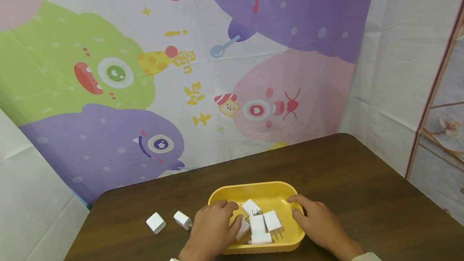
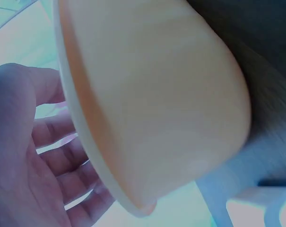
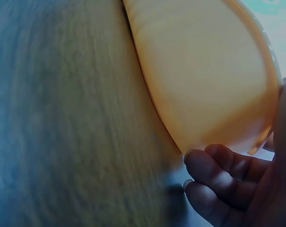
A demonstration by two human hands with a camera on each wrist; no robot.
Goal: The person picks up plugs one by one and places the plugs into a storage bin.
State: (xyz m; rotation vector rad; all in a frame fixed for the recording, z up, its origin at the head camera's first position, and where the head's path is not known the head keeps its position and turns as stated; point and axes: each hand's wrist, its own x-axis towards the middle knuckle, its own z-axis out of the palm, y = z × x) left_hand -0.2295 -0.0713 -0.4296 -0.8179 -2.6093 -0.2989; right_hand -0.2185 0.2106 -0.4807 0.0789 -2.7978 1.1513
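Note:
A yellow plastic tray [image 1: 253,249] stands on the table near its front edge. Several white charger plugs [image 1: 257,224] lie jumbled inside, some with metal prongs showing. My left hand [image 1: 214,226] reaches over the tray's left rim, its fingers loosely bent above the inside, and partly covers one plug [image 1: 242,229]. In the left wrist view its fingers [image 2: 69,158] pass behind the rim. At the right end, my right hand [image 1: 320,220] holds the rim, thumb and index finger over the inner side. Its other fingers [image 3: 213,172] curl against the outer wall.
Two more white plugs, one nearer [image 1: 183,220] and one farther left [image 1: 156,223], lie on the dark wooden table [image 1: 326,164] left of the tray. Behind the table hangs a cloth [image 1: 203,71] printed with cartoon monsters. A pale curtain [image 1: 388,92] borders the right side.

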